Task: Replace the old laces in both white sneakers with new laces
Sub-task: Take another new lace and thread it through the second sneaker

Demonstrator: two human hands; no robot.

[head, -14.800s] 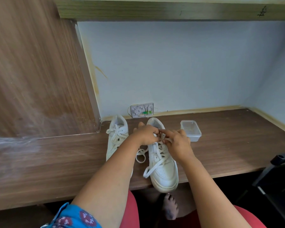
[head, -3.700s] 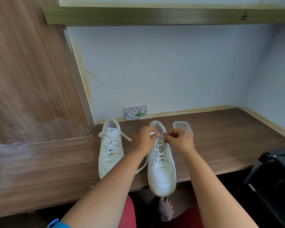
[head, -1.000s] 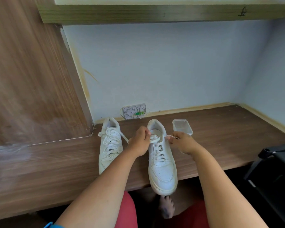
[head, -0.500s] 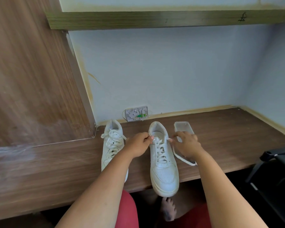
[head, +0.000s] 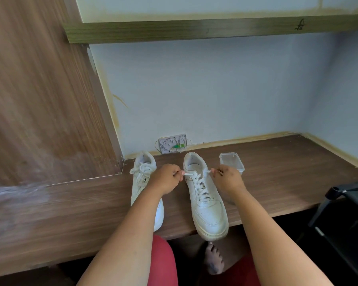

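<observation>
The right-hand sneaker (head: 205, 195) lies on the wooden surface (head: 277, 182) with its long axis running from the person toward the wall, heel at the far end and toe hanging just over the near edge; its lace (head: 202, 185) is crossed through the eyelets all the way up, and the two free ends leave the top pair sideways, one to each flank; the left hand (head: 166, 178) pinches the end on the left of the collar, the right hand (head: 227, 178) pinches the end on the right, so the hands sit apart with the shoe's throat between them, each about equally near its own end; the coming move, as I judge it, is drawing both ends taut and tying them, which turns on the pull going outward, across the shoe's length; the other sneaker (head: 143, 178) stands just beside the left forearm, parallel, laced and with a bow at its top; a small clear plastic container (head: 232, 162) sits just beyond the right hand, near the wall; a white wall plate (head: 172, 143) is fixed behind the heels.
</observation>
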